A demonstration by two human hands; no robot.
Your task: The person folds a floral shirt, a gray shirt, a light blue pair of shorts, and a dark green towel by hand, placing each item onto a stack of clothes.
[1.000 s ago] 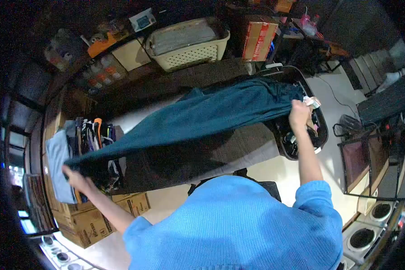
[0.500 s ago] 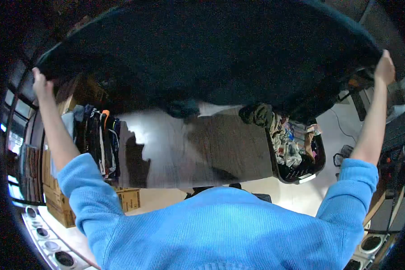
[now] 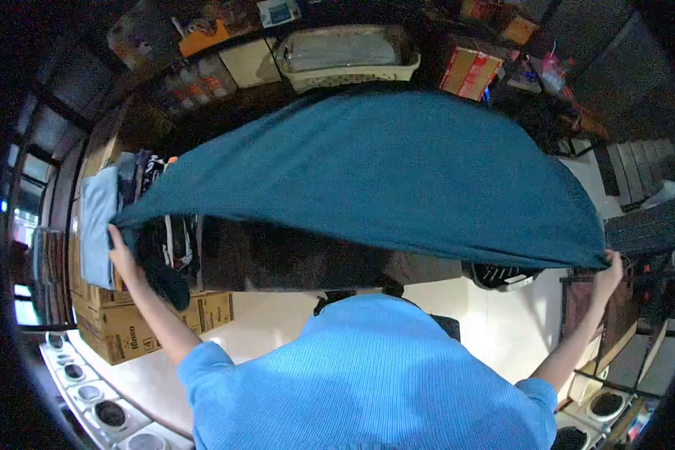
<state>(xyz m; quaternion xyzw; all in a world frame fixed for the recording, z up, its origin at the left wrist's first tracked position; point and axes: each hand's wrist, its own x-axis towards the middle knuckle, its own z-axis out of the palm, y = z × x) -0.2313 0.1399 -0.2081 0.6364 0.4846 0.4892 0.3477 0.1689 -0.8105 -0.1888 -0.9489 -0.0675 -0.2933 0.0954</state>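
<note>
A large teal cloth (image 3: 382, 172) billows out flat in front of me, spread wide above a dark table (image 3: 277, 259). My left hand (image 3: 120, 251) grips its left corner, low by a stack of folded clothes (image 3: 109, 217). My right hand (image 3: 610, 268) grips the right corner, out over the floor. The cloth hides most of the table and most of a black laundry basket (image 3: 502, 276), of which only the near rim shows.
A cream laundry basket (image 3: 349, 56) with folded cloth stands at the back. Cardboard boxes (image 3: 124, 326) sit on the floor at the left, below the clothes stack. A red and brown box (image 3: 469, 71) is at the back right. Shelving (image 3: 637, 225) lines the right side.
Both arms have come down from overhead. The cloth, which was raised high and dark against the view, now spreads flat and lower over the table.
</note>
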